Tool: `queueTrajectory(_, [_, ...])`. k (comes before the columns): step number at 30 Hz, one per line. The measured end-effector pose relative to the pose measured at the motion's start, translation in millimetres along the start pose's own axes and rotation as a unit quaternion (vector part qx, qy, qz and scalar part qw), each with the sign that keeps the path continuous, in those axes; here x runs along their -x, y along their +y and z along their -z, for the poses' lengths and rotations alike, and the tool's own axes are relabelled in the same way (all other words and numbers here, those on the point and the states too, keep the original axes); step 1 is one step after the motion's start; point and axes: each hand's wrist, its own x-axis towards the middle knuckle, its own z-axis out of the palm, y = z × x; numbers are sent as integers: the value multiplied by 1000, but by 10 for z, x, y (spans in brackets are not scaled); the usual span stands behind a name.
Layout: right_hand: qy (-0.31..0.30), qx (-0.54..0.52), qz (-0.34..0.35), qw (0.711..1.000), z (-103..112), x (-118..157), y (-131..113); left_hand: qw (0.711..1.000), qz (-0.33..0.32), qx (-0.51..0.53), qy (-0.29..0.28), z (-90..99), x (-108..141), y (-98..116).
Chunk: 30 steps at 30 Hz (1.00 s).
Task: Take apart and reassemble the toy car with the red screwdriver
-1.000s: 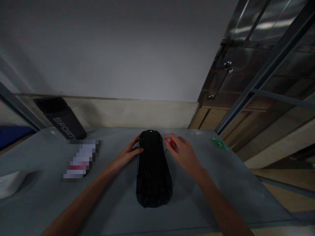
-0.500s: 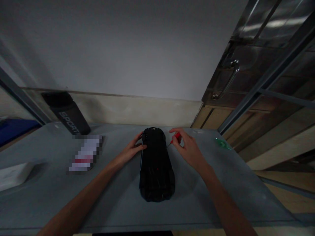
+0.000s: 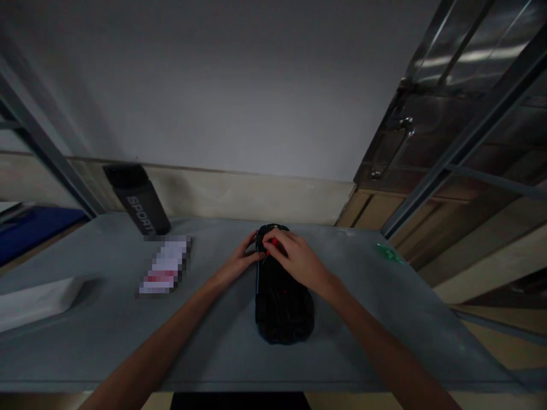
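Note:
A black toy car (image 3: 284,307) lies with its dark underside up, lengthwise on the grey table (image 3: 342,359). Around the upper left edge of the car are the fingers of my left hand (image 3: 239,262), the thumb resting on its side. My right hand (image 3: 299,259) pinches a small screwdriver with a red handle (image 3: 272,246) above the upper part of the car. The driver's thin shaft slants down to the left, near my left thumb; whether its tip touches the car cannot be made out.
A dark bottle (image 3: 143,205) stands at the back left, with a blurred-out phone-like object (image 3: 164,267) in front of it. A white object (image 3: 43,302) lies at the left, and a small green packet (image 3: 390,254) at the right. Metal posts rise at both sides.
My right hand has moved left with the red screwdriver, from beside the car to over its upper part. My left hand still holds the car's edge. The whole view has shifted slightly.

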Motion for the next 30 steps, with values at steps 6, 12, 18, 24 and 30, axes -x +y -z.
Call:
queueTrajectory(6, [-76, 93, 19, 993, 60, -137, -109, 1000, -21, 3, 3, -7, -7, -4])
queueTrajectory(12, [-124, 218, -13, 968, 66, -301, -254, 1000, -8, 14, -11, 1, -9, -12])
queueTrajectory(18, [-158, 199, -1, 967, 99, -377, -311, 1000, -7, 3, 6, 22, -9, -39])
queueTrajectory(24, [-159, 169, -19, 973, 136, -372, -336, 999, -14, -30, 15, 37, -3, -10])
queueTrajectory(30, [-182, 129, 15, 975, 177, -396, -302, 999, -12, -30, 2, 30, 26, 44])
